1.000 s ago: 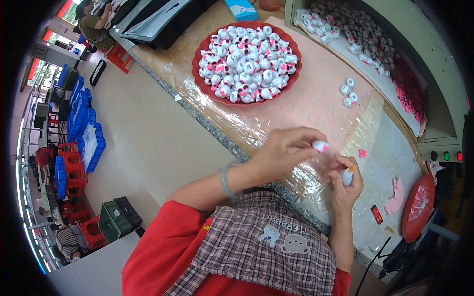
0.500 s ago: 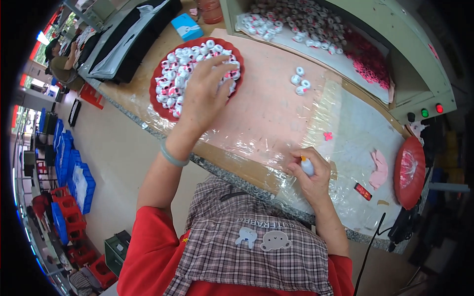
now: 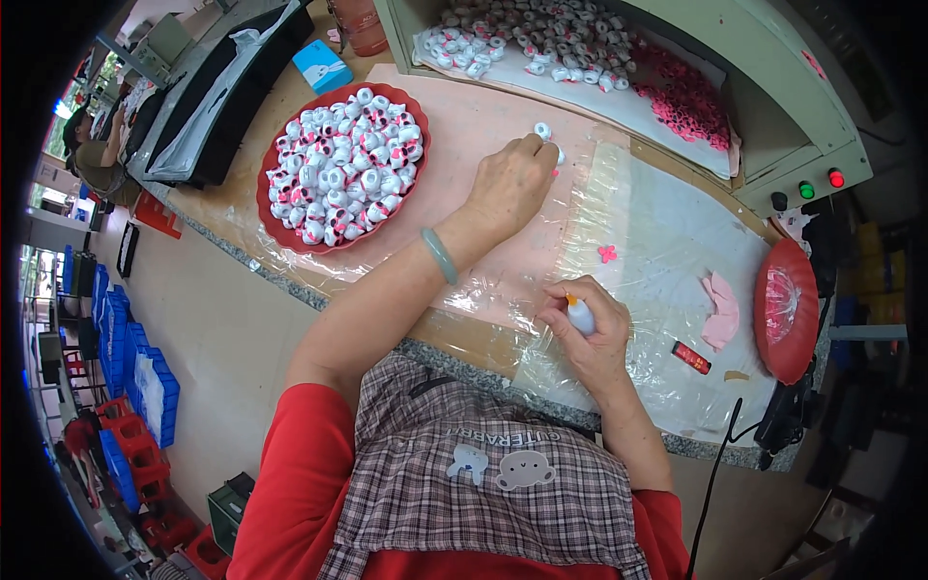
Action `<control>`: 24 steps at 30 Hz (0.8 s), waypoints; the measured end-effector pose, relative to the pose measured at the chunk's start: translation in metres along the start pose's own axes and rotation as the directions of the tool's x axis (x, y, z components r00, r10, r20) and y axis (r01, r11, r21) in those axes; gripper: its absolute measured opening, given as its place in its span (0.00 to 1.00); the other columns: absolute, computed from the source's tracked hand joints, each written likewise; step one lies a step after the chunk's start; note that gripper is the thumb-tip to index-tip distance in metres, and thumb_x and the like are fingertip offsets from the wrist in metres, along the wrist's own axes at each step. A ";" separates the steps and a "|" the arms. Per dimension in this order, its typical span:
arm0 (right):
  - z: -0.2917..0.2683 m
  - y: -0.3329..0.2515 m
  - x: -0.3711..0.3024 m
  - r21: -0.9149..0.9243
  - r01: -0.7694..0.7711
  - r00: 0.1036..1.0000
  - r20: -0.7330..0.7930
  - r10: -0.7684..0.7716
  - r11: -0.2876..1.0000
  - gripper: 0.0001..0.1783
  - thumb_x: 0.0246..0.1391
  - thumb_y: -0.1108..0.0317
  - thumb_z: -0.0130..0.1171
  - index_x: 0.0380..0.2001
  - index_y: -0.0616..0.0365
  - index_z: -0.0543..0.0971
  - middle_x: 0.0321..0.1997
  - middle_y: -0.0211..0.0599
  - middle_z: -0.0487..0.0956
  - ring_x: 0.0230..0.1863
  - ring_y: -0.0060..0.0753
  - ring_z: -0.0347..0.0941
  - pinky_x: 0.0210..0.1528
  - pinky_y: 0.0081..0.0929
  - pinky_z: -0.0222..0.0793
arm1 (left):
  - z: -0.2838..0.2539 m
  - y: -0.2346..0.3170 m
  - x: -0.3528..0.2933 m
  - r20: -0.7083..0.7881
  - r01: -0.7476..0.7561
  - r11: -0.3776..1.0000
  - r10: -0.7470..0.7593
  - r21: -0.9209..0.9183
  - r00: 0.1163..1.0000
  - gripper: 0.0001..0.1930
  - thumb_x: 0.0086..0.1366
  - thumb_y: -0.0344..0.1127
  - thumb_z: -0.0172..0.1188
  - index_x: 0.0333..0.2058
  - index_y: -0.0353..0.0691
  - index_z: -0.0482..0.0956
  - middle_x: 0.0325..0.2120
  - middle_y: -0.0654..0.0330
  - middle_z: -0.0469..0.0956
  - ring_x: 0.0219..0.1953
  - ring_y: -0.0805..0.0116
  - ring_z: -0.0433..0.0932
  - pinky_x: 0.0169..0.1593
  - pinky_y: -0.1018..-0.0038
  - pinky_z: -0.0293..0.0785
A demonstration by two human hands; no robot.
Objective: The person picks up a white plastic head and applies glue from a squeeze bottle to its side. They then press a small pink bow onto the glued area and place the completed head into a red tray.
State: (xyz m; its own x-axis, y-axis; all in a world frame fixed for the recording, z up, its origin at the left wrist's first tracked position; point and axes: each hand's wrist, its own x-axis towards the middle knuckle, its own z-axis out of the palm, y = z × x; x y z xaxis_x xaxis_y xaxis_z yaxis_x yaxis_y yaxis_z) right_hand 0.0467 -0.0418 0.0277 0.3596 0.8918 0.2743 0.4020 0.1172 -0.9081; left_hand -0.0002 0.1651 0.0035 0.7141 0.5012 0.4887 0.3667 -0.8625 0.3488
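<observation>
Right hand point(image 3: 592, 338) has fingers and thumb wrapped around a small smooth white bottle point(image 3: 581, 317) with a tapered orange tip, held over clear, crinkled, glossy plastic film point(image 3: 551, 372) near the granite-look table edge. Left hand point(image 3: 512, 186) is palm down, fingers bent, over a few loose white pieces point(image 3: 543, 130) on the matte pink sheet point(image 3: 464, 114); fingertips are hidden, so can't tell if it's gripping one or just touching. Those pieces are small, rounded, glossy, with dark openings; hand covers part of the group. Scalloped red bowl point(image 3: 265, 193) sits farther left, heaped with similar white pieces point(image 3: 343, 164) carrying pink trim. Flat pink petal-shaped piece point(image 3: 607, 253) lies on the film, just beyond the right hand. Pale green metal cabinet point(image 3: 802, 159) at the back holds more white pieces plus a pile of small magenta bits point(image 3: 681, 101). Limp pink strip point(image 3: 720, 314) and red oval dish point(image 3: 798, 360) lie to the right. Vs 0.5 s ago: left hand has moved from over the bowl to the loose group. At 1.0 s ago it was pinching one white piece near the bottle. Right hand's hold on the bottle is unchanged; petal piece still on the film.
</observation>
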 end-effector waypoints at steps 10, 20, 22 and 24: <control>-0.004 0.003 -0.002 0.281 -0.198 0.978 -0.001 0.207 0.939 0.21 0.53 0.76 0.56 0.48 0.56 0.62 0.37 0.33 0.72 0.30 0.17 0.67 0.31 0.16 0.64 | -0.027 -0.001 -0.024 0.081 0.192 0.782 -0.180 -0.593 0.980 0.11 0.52 0.24 0.61 0.36 0.37 0.73 0.32 0.57 0.75 0.28 0.67 0.76 0.30 0.73 0.72; -0.017 0.010 -0.001 0.233 -0.073 0.993 -0.074 0.092 0.970 0.09 0.54 0.73 0.57 0.38 0.64 0.75 0.42 0.35 0.69 0.28 0.19 0.72 0.23 0.12 0.66 | -0.078 0.035 -0.102 0.583 0.555 -0.181 -0.303 -0.812 0.754 0.11 0.59 0.22 0.59 0.41 0.33 0.75 0.36 0.57 0.78 0.34 0.75 0.77 0.40 0.79 0.74; -0.018 0.002 0.002 0.391 -0.080 0.978 -0.149 0.149 0.917 0.09 0.51 0.78 0.59 0.37 0.65 0.76 0.38 0.35 0.71 0.25 0.20 0.71 0.21 0.12 0.65 | -0.076 0.036 -0.107 0.594 0.539 -0.259 -0.245 -0.801 0.766 0.16 0.59 0.24 0.59 0.47 0.31 0.74 0.38 0.56 0.78 0.38 0.71 0.78 0.44 0.77 0.75; -0.019 0.001 0.000 0.528 -0.109 0.955 -0.179 0.237 0.842 0.15 0.49 0.81 0.60 0.42 0.63 0.74 0.36 0.36 0.74 0.23 0.19 0.71 0.20 0.12 0.63 | -0.074 0.036 -0.111 0.590 0.520 -0.310 -0.208 -0.796 0.780 0.19 0.59 0.25 0.60 0.50 0.30 0.72 0.40 0.55 0.78 0.41 0.69 0.78 0.47 0.76 0.76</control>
State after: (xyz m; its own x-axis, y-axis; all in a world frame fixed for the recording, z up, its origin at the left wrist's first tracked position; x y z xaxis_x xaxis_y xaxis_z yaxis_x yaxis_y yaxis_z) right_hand 0.0634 -0.0503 0.0331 0.5897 0.8009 0.1037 -0.1460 0.2320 -0.9617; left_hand -0.1107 0.0834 0.0207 0.8327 0.5291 -0.1633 -0.2173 0.5835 0.7825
